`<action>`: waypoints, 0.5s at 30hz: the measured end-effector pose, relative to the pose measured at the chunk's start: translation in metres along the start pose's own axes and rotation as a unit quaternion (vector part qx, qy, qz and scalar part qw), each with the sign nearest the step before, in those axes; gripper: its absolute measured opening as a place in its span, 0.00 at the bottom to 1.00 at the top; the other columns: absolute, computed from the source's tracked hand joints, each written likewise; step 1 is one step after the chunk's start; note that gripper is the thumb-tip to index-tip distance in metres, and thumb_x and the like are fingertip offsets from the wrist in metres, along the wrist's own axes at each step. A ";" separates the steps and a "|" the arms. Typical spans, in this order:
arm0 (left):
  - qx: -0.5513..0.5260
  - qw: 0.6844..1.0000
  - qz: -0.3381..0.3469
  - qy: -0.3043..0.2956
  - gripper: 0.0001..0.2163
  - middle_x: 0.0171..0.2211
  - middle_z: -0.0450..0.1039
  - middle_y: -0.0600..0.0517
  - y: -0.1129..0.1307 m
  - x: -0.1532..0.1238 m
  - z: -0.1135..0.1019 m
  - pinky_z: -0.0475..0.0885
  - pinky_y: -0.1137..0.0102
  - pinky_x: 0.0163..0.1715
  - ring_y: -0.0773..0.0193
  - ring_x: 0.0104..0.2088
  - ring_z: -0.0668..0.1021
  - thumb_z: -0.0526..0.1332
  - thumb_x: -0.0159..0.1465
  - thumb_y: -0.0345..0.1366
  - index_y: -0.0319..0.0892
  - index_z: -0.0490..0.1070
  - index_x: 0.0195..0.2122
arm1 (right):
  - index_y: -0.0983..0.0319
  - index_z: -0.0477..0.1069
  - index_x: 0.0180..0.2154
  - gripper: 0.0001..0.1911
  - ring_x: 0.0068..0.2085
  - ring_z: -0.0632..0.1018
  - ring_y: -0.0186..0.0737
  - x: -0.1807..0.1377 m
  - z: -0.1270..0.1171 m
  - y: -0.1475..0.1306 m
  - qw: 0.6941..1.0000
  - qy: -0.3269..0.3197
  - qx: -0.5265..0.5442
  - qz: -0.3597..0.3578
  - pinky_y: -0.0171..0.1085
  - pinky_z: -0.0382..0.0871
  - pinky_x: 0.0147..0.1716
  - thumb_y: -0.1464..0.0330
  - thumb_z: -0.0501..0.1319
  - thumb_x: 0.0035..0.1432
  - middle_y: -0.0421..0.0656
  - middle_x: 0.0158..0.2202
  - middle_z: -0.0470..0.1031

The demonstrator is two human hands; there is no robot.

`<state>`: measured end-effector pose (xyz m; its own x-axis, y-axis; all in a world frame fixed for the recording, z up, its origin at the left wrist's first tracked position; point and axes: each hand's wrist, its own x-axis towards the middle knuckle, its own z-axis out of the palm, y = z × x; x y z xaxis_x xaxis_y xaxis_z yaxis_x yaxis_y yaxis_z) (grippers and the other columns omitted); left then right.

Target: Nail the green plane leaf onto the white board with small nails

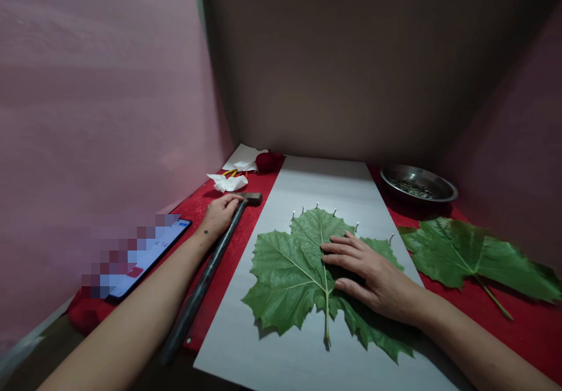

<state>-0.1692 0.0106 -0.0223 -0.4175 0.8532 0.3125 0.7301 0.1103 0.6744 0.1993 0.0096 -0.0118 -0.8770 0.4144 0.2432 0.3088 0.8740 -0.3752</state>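
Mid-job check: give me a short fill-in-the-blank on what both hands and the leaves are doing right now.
1. The left hand grasps the ____ near its head.
2. The right hand lies flat on the leaf on the ____ board.
3. The second leaf lies on the ____ cloth.
Missing words: hammer; white; red.

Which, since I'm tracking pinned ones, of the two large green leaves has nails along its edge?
The green leaf on the flat white board, under the right hand; the other leaf lies nail-free on red cloth.
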 end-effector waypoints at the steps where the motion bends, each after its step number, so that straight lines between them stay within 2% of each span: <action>1: 0.000 1.000 -0.001 0.000 0.18 0.25 0.74 0.52 0.000 0.000 0.000 0.64 0.72 0.26 0.62 0.25 0.72 0.52 0.55 0.42 0.39 0.76 0.38 | 0.55 0.64 0.55 0.20 0.61 0.59 0.45 0.000 0.000 0.000 1.000 -0.003 -0.003 0.001 0.56 0.46 0.62 0.59 0.54 0.62 0.44 0.58 0.64; 15: 0.002 1.000 0.002 -0.001 0.18 0.25 0.74 0.52 -0.003 0.001 0.001 0.65 0.72 0.27 0.61 0.27 0.73 0.52 0.55 0.42 0.39 0.76 0.38 | 0.55 0.64 0.54 0.20 0.61 0.59 0.44 0.000 0.001 0.001 1.000 -0.007 -0.009 0.007 0.54 0.45 0.62 0.59 0.54 0.62 0.43 0.58 0.64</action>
<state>-0.1712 0.0114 -0.0246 -0.4137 0.8543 0.3146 0.7341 0.1086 0.6703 0.1994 0.0097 -0.0129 -0.8780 0.4223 0.2254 0.3271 0.8731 -0.3616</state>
